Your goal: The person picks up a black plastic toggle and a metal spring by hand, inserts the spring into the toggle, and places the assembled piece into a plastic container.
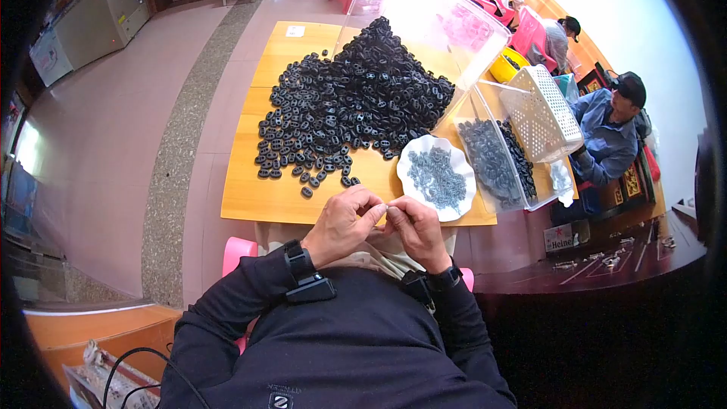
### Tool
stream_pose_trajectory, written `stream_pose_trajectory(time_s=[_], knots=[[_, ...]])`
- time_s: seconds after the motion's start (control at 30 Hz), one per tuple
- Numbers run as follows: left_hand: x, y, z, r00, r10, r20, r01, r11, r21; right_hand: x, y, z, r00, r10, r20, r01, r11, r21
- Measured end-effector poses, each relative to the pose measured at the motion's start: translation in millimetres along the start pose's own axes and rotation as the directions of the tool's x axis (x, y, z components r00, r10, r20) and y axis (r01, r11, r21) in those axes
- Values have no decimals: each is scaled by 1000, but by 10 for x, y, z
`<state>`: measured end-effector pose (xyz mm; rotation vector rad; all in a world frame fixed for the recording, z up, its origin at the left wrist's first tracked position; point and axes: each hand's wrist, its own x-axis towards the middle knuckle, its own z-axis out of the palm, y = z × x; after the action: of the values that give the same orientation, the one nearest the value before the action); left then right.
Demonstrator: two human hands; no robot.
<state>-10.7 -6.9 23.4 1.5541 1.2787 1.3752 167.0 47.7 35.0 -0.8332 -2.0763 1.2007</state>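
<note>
My left hand (341, 226) and my right hand (418, 233) meet fingertip to fingertip above the table's near edge. Both are closed in a pinch; whatever sits between the fingers is too small to make out. Just beyond them spreads a large heap of black oval plastic pieces with two holes each (356, 91). A few single pieces lie close to my left hand. Beside my right hand stands a white scalloped plate (405, 164) holding many small grey metal parts (435, 178), whose exact kind I cannot tell.
A clear plastic bin (485, 53) lies tipped behind the heap on the wooden table (246, 182). At the right stand a clear box of black pieces (492, 167) and a white perforated basket (541, 113). A person in a dark cap (609, 129) sits beyond; others sit farther back.
</note>
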Motion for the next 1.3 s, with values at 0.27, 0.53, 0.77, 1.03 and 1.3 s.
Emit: stream_pose_trajectory(time_s=[0.27,0.53,0.77,1.03,1.3], knots=[[-1,-39,13,1000,-29,-8,29,997,-69,29,-51,81,987,-127,-96,126,992,-13],[-4,-41,18,999,-46,-13,45,998,-39,-5,-14,73,991,-91,-99,83,992,-90],[-4,-47,37,998,-32,-54,30,999,-39,-2,22,50,997,45,-66,-38,994,99],[-9,-57,27,991,-131,6,130,976,-173,30,47,39,999,-3,-41,11,981,194],[-17,-115,49,990,-137,14,137,972,-192,10,25,31,997,75,-1,-73,984,160]])
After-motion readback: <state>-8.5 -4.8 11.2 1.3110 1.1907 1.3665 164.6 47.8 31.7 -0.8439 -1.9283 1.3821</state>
